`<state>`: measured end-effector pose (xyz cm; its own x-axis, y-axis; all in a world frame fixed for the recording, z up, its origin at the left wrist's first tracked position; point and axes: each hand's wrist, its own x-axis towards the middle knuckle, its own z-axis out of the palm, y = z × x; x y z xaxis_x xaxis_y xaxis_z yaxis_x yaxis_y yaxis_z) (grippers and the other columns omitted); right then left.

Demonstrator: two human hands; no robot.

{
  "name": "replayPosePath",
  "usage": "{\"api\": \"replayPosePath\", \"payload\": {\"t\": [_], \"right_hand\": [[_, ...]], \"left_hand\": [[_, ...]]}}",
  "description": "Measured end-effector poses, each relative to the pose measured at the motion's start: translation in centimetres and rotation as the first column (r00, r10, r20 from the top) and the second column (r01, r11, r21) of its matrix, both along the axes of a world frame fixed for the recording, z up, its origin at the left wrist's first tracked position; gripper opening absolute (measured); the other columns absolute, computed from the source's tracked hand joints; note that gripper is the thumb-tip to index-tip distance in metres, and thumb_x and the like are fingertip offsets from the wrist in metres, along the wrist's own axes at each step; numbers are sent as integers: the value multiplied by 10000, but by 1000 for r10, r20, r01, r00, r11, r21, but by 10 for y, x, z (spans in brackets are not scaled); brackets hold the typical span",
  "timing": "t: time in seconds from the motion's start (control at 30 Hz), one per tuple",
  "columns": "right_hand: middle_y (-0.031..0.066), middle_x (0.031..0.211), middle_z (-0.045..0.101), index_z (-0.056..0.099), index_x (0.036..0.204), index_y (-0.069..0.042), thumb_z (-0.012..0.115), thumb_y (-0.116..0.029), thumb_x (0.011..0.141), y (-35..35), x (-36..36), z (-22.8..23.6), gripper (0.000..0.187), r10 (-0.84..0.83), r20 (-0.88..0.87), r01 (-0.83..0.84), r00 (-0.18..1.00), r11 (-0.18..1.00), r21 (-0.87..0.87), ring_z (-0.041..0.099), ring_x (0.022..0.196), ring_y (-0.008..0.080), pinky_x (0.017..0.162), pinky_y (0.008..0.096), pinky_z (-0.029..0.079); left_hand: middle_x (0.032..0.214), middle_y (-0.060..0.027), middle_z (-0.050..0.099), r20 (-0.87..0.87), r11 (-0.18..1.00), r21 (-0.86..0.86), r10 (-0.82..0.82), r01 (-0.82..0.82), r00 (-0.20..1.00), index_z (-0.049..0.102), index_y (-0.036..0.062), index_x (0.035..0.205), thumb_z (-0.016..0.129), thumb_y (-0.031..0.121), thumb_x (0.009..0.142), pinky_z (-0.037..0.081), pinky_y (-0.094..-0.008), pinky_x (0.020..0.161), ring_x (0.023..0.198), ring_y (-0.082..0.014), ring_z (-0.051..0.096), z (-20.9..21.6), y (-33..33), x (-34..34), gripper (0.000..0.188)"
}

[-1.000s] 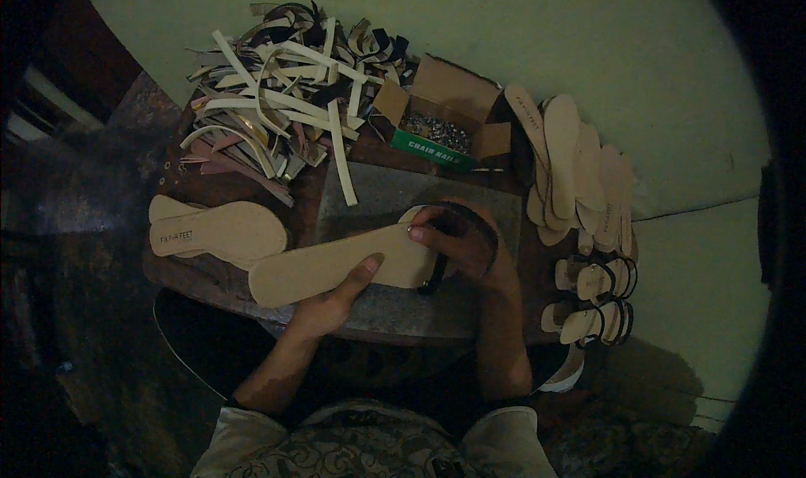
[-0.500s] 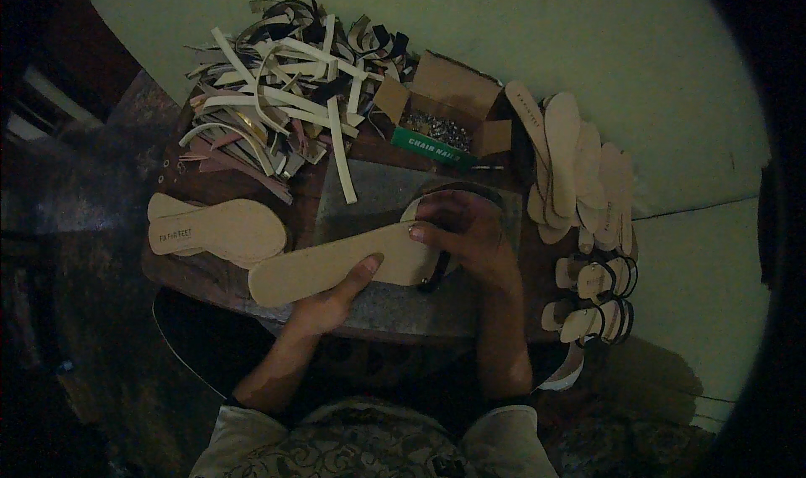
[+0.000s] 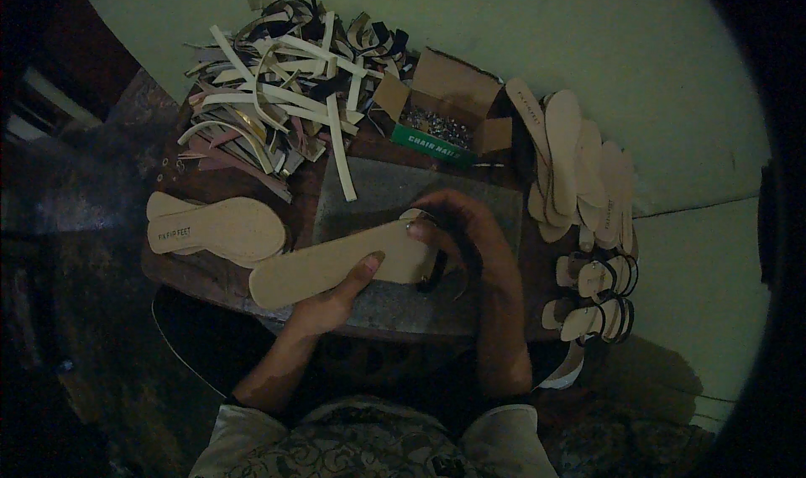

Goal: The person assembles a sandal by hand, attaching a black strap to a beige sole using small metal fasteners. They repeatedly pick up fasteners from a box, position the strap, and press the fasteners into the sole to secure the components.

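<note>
A beige shoe sole (image 3: 323,264) is held slantwise above the grey metal plate. My left hand (image 3: 336,302) grips its lower edge, thumb on top and fingers underneath. At the sole's right end my right hand (image 3: 445,217) is closed, its thumb pressed on the upper corner near a small shiny spot. The other fingers curl behind and are partly hidden. A black strap (image 3: 434,275) sticks out at that same end, under my right hand. Behind the hands lies the grey metal plate (image 3: 369,184) on the wooden table.
A heap of cut strips (image 3: 277,100) fills the far left. Beside it, an open cardboard box (image 3: 457,96) contains small metal nails (image 3: 438,128). Loose soles (image 3: 222,228) lie left; more soles (image 3: 561,154) and black-strapped sandals (image 3: 596,281) line the right edge.
My right hand has turned and folded in more tightly around the sole's right end, its fingers shifting behind it. The left hand and the sole have barely moved.
</note>
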<state>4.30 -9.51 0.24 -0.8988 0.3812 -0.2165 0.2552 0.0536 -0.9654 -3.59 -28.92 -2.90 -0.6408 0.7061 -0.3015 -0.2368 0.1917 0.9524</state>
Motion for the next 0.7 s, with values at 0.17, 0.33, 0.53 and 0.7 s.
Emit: {"api": "replayPosePath", "payload": {"t": [0.17, 0.33, 0.53, 0.7], "right_hand": [[10, 910, 631, 616, 973, -54, 713, -85, 758, 11, 3, -22, 238, 24, -12, -25, 1000, 999, -31, 573, 863, 96, 784, 258, 460], [32, 913, 627, 609, 980, -27, 633, -13, 782, 11, 3, -20, 199, 73, -130, -77, 989, 996, -33, 578, 874, 110, 805, 276, 465], [30, 932, 621, 602, 974, -23, 635, -17, 791, 13, 5, -22, 185, 84, -92, -89, 992, 995, -48, 572, 897, 106, 816, 272, 460], [21, 933, 621, 607, 987, -42, 654, -34, 796, 9, 1, -19, 197, 77, -39, -75, 996, 996, 48, 573, 911, 107, 821, 270, 457]], "left_hand": [[1009, -73, 626, -48, 998, 64, -17, 20, 999, 567, 27, 1153, 573, 273, 905, 432, -290, 859, 961, -155, 562, 5, 3, 1, 349], [1023, -59, 608, 14, 997, 71, -17, 16, 1000, 546, 32, 1174, 549, 257, 918, 416, -278, 871, 969, -143, 542, 10, 3, 3, 341], [1038, -58, 606, 16, 993, 107, -49, 47, 999, 539, 41, 1189, 547, 236, 917, 420, -284, 872, 975, -148, 544, 7, 2, 2, 335], [1038, -55, 608, 32, 989, 148, -4, -1, 999, 545, 42, 1185, 553, 227, 911, 427, -289, 861, 971, -148, 546, -3, 2, 3, 330]]}}
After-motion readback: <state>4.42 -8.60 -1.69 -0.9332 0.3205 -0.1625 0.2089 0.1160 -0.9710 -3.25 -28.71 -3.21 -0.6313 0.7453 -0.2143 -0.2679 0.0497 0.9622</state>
